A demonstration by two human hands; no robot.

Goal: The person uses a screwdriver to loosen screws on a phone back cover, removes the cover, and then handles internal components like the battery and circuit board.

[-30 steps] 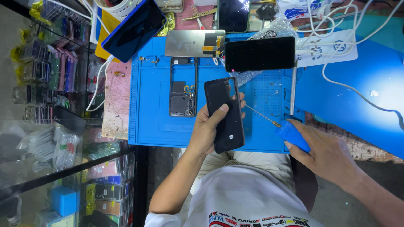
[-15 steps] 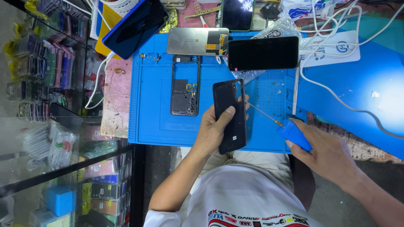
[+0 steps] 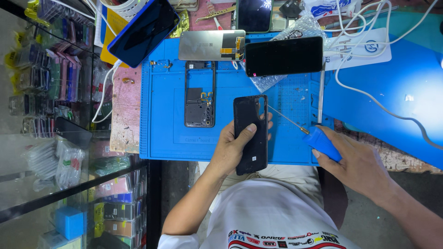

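While left hand (image 3: 233, 150) grips black phone back cover (image 3: 251, 133) over blue repair mat (image 3: 161, 120), fingers wrapped round its edges: keep cover steady. Right hand (image 3: 364, 166) closed on blue-handled screwdriver (image 3: 307, 131); tip near cover's top edge, so approach w/ light pressure, avoid slip.

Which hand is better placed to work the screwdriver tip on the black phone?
Right hand: it holds the blue-handled screwdriver, tip almost at the black phone. The left hand has its grip around that phone, so it likely steadies it.
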